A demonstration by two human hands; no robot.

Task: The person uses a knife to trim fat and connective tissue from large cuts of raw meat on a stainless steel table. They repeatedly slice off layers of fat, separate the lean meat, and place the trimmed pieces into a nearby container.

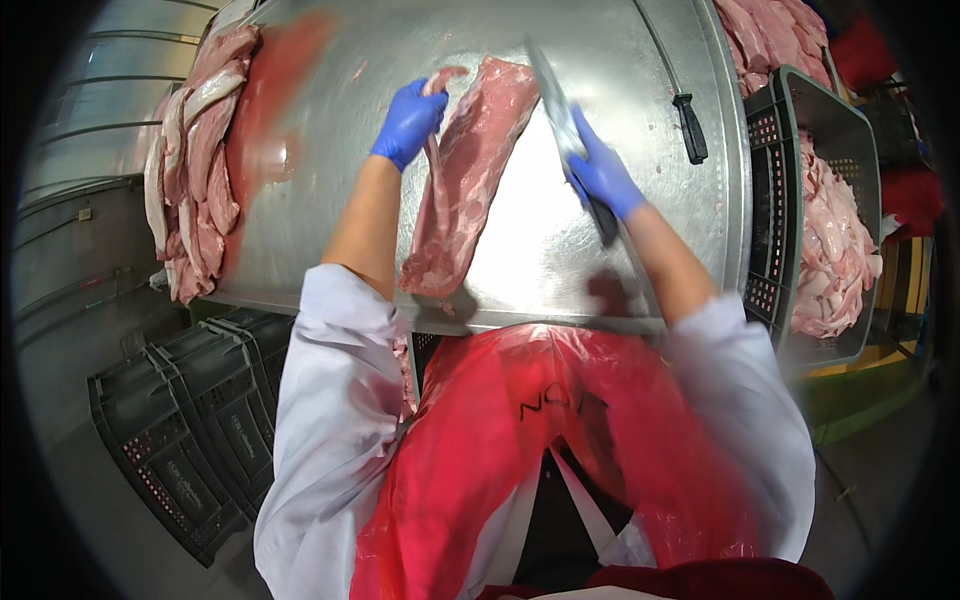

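A long slab of raw meat [485,150] lies on the metal table [340,130] in front of me. My left hand [411,122], in a blue glove, is closed round a thin strip of meat [437,180] along the slab's left side. The strip's top end sticks out past my fingers, and its lower part runs down beside the slab. In my right hand [604,170], also gloved in blue, is a knife [552,95] with a dark handle. Its blade, slightly blurred, points up and left, close to the slab's upper right corner.
A sharpening steel [689,128] with a black handle lies right on the table. Meat strips [195,165] are piled at the left edge. A grey crate [785,75] of meat trimmings [832,240] stands right, more meat [770,38] behind it. Dark crates [190,430] sit lower left.
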